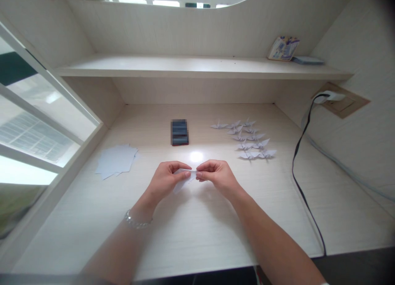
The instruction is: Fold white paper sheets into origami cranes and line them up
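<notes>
1. The left hand (171,176) was clamped on the white paper piece (181,186), thumb against fingers, apparently to steady its broader part.
2. The right hand (216,173) was closed at the piece's right end, thumb against fingers; this probably gave fine control of the narrow tip. The exact fold under the fingers could not be told.
3. The paper piece was located between both hands, above the front-middle of the bench (197,231), likely for an equal reach from either side.
4. The loose sheets (115,161) lay in an uneven pile to the left, near the left hand, presumably for easy pickup.
5. The paper birds (251,137) stood grouped at the right rear, apart from the sheets, seemingly to separate folded from flat paper.
6. The black cable (296,174) ran down the right side from the wall socket (345,102), beyond the birds.
</notes>
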{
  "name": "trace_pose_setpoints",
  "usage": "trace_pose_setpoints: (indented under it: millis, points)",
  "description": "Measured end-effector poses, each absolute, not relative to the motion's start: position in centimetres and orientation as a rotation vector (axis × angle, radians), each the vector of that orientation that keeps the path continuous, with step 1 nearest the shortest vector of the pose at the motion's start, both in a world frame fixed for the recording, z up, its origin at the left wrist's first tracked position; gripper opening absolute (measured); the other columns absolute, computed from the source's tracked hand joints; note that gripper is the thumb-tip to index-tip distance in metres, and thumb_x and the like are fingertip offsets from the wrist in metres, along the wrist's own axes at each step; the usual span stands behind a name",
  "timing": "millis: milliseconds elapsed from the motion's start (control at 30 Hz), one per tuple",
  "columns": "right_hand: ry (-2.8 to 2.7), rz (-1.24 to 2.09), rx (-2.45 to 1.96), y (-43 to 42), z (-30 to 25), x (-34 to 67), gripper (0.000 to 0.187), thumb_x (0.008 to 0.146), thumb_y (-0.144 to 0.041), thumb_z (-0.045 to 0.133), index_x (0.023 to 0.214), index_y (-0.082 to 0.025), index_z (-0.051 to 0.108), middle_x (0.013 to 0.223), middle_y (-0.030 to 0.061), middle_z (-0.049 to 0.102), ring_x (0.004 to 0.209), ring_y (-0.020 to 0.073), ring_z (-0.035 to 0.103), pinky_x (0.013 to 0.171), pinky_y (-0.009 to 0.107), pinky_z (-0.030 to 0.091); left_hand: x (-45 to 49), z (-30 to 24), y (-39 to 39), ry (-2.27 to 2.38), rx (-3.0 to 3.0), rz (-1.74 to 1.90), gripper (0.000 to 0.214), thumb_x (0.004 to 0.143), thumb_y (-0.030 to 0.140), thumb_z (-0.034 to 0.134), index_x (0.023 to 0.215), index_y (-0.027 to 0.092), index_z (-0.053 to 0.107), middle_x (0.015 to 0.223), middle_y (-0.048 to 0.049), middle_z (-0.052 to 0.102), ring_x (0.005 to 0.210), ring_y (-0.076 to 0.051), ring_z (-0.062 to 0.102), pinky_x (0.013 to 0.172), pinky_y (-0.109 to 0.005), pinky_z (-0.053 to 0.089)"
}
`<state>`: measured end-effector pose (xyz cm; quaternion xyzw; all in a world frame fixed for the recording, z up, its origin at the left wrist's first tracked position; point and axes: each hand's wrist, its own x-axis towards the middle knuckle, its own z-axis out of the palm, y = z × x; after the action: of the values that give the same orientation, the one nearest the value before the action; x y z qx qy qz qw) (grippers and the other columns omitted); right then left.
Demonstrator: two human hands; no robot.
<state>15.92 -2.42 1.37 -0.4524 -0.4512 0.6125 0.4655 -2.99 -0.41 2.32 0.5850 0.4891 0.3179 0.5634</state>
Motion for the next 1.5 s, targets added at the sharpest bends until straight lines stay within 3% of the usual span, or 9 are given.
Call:
trace_pose_setpoints:
  millis: [200,367,900,1500]
  points:
    - [-1.065,1.587,-1.143,-2.0,1.8,17.4,0.031,0.071,-0.036,0.069,0.093,-0.013,0.067,0.080,0.0084,0.070,0.069,0.0163,0.066,0.071,0.033,0.055,-3.2,2.4,-0.3,1.162,1.262,0.766,0.027,0.067,0.031,0.070,0.087,0.013,0.068,0.070,-0.0057,0.068,0.058,-0.015,0.058,0.051,-0.024,0.041]
    - [-1.178,1.526,-1.169,-2.1,1.6,16.7,0.032,0.073,-0.041,0.067,0.088,-0.013,0.068,0.075,0.0076,0.068,0.069,0.0164,0.065,0.068,0.032,0.054,-3.0,2.2,-0.3,1.156,1.304,0.753,0.027,0.067,0.032,0.070,0.086,0.013,0.069,0.071,-0.0066,0.069,0.061,-0.016,0.059,0.054,-0.025,0.043]
    - [-1.368,1.399,-1.241,-2.5,1.4,15.3,0.015,0.072,-0.028,0.064,0.076,-0.014,0.068,0.064,0.0025,0.063,0.058,0.0128,0.059,0.056,0.026,0.047,-2.5,2.3,-0.6,1.155,1.399,0.712,0.025,0.066,0.034,0.069,0.083,0.015,0.070,0.077,-0.0058,0.070,0.066,-0.017,0.060,0.057,-0.024,0.043]
    - [-1.393,1.461,-1.295,-2.4,1.2,15.5,0.022,0.073,-0.035,0.063,0.073,-0.014,0.068,0.057,0.0014,0.060,0.053,0.0124,0.055,0.052,0.024,0.041,-2.6,1.7,-0.7,1.156,1.404,0.723,0.035,0.063,0.037,0.072,0.089,0.015,0.067,0.079,-0.0070,0.069,0.068,-0.018,0.062,0.058,-0.026,0.045]
